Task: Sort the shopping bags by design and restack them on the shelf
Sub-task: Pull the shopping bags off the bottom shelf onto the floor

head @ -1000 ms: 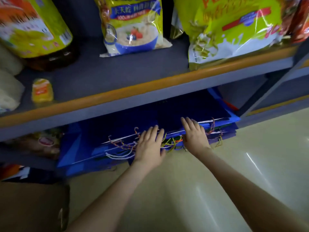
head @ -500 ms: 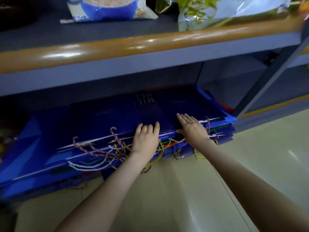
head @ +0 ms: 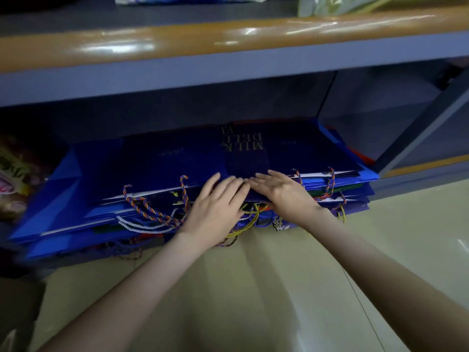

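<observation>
Shopping bags [head: 177, 158] lie stacked flat on the lower shelf [head: 416, 177]. Left grip [head: 215, 207] and right grip [head: 281, 196] rest flat-fingered on the stack's front edge, holding nothing. Risk: rope handles [head: 142, 207] at the stack's front look tangled; if I pull one bag, neighbours may slide off.

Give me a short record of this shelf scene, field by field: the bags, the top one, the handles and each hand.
Place: shelf level under the orange-edged board
Bags: stack of blue shopping bags, lying flat, handles toward the person
Top bag: dark blue, gold lettering
Handles: multicoloured twisted cords and a white cord, tangled at the front
Left hand: flat on the top bag's front edge, fingers straight
Right hand: flat beside it, fingertips almost meeting the left's
Sorting: not visibly begun; green and red edges show between the blue layers
</observation>
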A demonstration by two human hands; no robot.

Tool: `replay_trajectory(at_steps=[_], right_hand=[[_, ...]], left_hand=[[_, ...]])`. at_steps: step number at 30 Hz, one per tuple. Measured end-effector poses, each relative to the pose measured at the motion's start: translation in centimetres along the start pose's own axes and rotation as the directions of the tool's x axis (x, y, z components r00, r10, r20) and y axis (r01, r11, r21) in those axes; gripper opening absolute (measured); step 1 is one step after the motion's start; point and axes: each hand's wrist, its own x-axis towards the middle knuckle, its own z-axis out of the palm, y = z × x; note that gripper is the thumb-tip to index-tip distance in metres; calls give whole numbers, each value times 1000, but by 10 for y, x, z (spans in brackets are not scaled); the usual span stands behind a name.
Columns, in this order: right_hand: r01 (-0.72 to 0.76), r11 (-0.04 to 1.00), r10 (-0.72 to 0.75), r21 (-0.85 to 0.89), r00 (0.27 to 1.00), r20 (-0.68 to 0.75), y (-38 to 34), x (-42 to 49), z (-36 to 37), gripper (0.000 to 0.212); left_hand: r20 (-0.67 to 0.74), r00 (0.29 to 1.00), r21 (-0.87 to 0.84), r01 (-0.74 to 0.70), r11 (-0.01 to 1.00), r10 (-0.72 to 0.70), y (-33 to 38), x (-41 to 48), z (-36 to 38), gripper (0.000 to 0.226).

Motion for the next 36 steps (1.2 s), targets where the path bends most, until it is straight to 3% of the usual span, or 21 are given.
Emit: replay_trajectory(at_steps=[2,4,6,8,10,14,16,18,21,23,25,27,29,32,34,36], right_hand=[[-26,1000,25,-14,999,-20,9,-7,7,78],[-38,998,37,40,999,35,15,-13,4,80],[-99,985,60,145,965,254,19,-14,-10,80],[-211,957,77,200,847,525,15,-8,-28,91],[-227,951,88,210,850,519,4,1,-37,98],[-157,960,86,233,953,290,-28,21,-35,95],[-170,939,83,300,956,282,-40,29,-28,84],[-227,910,115,346,941,317,-46,31,-18,70],[-313,901,196,302,911,362,-46,32,-6,61],[-346,883,214,318,898,385,-46,33,-5,60],[-362,874,218,323,888,405,-47,35,-5,64],[-357,885,229,299,893,387,-47,37,-8,73],[-338,902,244,269,913,328,-47,38,-15,76],[-280,949,250,143,948,198,-46,39,-28,84],[-200,978,197,54,979,58,-48,40,-36,91],[-118,991,113,-56,990,-90,-48,39,-43,87]], left_hand=[[101,986,79,123,989,-131,-22,-16,-11,84],[240,931,151,244,958,-275,-47,-30,-15,90],[388,851,177,309,935,-354,-61,-39,-11,81],[449,841,180,246,952,-302,-65,-43,-4,70],[401,877,210,194,958,-265,-61,-43,3,65],[258,950,170,136,976,-178,-44,-38,9,42],[213,964,34,157,987,-161,-41,-38,5,47],[133,960,-156,266,951,-246,-44,-36,-7,52],[200,863,-270,504,820,-464,-70,-32,-7,53],[435,749,-141,604,784,-499,-89,-29,-2,70],[657,611,-13,595,803,-442,-96,-22,4,74],[711,578,95,485,869,-400,-95,-17,11,64],[656,650,231,312,922,-384,-89,-17,9,52],[451,840,383,122,916,-301,-81,-12,-6,53],[333,925,313,74,947,-182,-61,-9,-13,53],[289,950,204,60,977,-118,-32,-2,-26,49]])
